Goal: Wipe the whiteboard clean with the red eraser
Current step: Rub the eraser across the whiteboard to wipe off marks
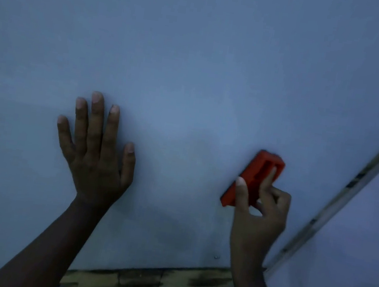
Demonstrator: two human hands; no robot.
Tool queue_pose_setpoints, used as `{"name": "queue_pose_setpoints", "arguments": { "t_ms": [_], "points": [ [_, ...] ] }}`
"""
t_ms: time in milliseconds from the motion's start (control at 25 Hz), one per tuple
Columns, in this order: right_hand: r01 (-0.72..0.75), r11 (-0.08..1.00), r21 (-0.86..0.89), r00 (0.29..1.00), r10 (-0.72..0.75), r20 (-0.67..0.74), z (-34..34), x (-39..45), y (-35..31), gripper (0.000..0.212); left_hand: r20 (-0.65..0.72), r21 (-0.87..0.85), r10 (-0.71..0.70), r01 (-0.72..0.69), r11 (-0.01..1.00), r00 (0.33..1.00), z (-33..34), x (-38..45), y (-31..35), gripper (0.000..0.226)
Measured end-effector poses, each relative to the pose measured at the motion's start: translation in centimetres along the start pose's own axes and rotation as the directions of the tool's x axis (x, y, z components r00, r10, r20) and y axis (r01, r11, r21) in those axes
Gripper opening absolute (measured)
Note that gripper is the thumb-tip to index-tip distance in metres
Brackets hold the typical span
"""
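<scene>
Whiteboard (195, 59) fills nearly the whole view and reads as blank; the light is dim, so faint residue may be present but cannot be confirmed. Its lower edge meets a pale, dark-streaked tiled surface (151, 286), and a thin frame strip (346, 197) runs diagonally along its right side.

Red eraser (255, 178) lies against the board at lower right, tilted with its upper end toward the frame strip. The right hand (260, 209) grips it: thumb along the left edge, fingers curled over the back, one fingertip in the recessed slot. The left hand (96, 152) rests flat on the board, fingers straight and spread, holding nothing, well apart from the eraser.

Recommended procedure for the current stroke:
- Keep the felt face fully flat on the board; a lifted corner is likely to leave streaks.
- Apply even pressure through the fingers on the back.
- Work in overlapping passes toward the frame strip and lower edge.
- Use the left hand for bracing only, on a wiped area.
</scene>
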State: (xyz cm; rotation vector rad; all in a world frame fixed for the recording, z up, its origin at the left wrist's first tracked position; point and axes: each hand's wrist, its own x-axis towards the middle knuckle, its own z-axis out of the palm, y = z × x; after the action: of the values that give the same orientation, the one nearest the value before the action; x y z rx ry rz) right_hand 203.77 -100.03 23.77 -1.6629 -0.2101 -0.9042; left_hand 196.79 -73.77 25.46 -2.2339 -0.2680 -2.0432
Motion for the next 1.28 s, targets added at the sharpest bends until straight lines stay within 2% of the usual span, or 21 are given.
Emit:
{"name": "queue_pose_setpoints", "arguments": {
  "t_ms": [120, 200, 280, 360, 400, 480, 560, 680, 840, 1000, 1040, 1120, 1200, 1280],
  "points": [
    [0.226, 0.971, -0.076, 0.960, -0.209, 0.187, 2.1, -3.6, -1.5, 0.057, -0.010, 0.000, -0.006, 0.006, 1.000, 1.000, 0.3, -0.7, 0.0, 0.064],
    [0.445, 0.882, -0.155, 0.849, -0.360, 0.388, 3.0, -7.2, -1.2, 0.066, -0.010, 0.000, -0.009, 0.009, 1.000, 1.000, 0.3, -0.9, 0.0, 0.064],
    [0.607, 0.766, -0.211, 0.727, -0.428, 0.537, 3.3, -9.9, -0.2, 0.074, 0.002, -0.002, -0.007, 0.007, 1.000, 1.000, 0.2, -1.2, 0.0, 0.064],
    [0.637, 0.741, -0.214, 0.704, -0.446, 0.553, 3.1, -10.1, 0.9, 0.074, 0.019, 0.005, -0.002, 0.002, 1.000, 1.000, 0.2, -1.8, 0.0, 0.064],
    [0.613, 0.765, -0.194, 0.722, -0.443, 0.531, 2.7, -9.6, 1.4, 0.072, 0.028, 0.005, 0.001, -0.002, 1.000, 1.000, 0.2, -2.1, 0.0, 0.064],
    [0.508, 0.847, -0.158, 0.804, -0.400, 0.440, 1.2, -7.6, 2.6, 0.070, 0.046, 0.007, 0.012, -0.012, 1.000, 0.999, 0.2, -2.9, -0.3, 0.065],
    [0.332, 0.932, -0.144, 0.906, -0.272, 0.325, -0.8, -5.7, 4.5, 0.067, 0.062, 0.016, 0.018, -0.019, 1.000, 0.998, 0.2, -3.5, -0.3, 0.066],
    [0.068, 0.990, -0.123, 0.979, -0.043, 0.199, -3.1, -4.8, 7.0, 0.066, 0.081, 0.021, -0.002, 0.000, 1.000, 0.997, 0.2, -4.4, 0.3, 0.069],
    [-0.247, 0.966, -0.082, 0.960, 0.255, 0.118, -3.8, -6.5, 9.9, 0.067, 0.121, 0.011, -0.016, 0.015, 1.000, 0.992, 0.2, -6.0, 1.3, 0.073],
    [-0.291, 0.952, -0.091, 0.943, 0.301, 0.144, -3.4, -8.2, 10.4, 0.068, 0.159, 0.014, -0.012, 0.010, 1.000, 0.987, 0.4, -7.9, 1.7, 0.076],
    [-0.267, 0.958, -0.101, 0.949, 0.280, 0.143, -3.2, -8.4, 10.3, 0.067, 0.169, 0.012, -0.013, 0.011, 1.000, 0.985, 0.4, -8.4, 1.7, 0.076],
    [-0.067, 0.975, -0.211, 0.971, 0.112, 0.210, -2.4, -9.4, 10.0, 0.067, 0.196, 0.019, 0.020, -0.024, 1.000, 0.980, 0.5, -9.2, 1.5, 0.078],
    [0.235, 0.923, -0.306, 0.921, -0.111, 0.373, -1.0, -11.4, 10.3, 0.070, 0.216, 0.033, 0.070, -0.079, 0.996, 0.974, 0.6, -9.8, 1.2, 0.081],
    [0.413, 0.850, -0.327, 0.847, -0.226, 0.482, 0.6, -14.1, 11.0, 0.059, 0.215, 0.039, 0.083, -0.093, 0.995, 0.973, 0.7, -10.2, 1.0, 0.081]
  ]
}}
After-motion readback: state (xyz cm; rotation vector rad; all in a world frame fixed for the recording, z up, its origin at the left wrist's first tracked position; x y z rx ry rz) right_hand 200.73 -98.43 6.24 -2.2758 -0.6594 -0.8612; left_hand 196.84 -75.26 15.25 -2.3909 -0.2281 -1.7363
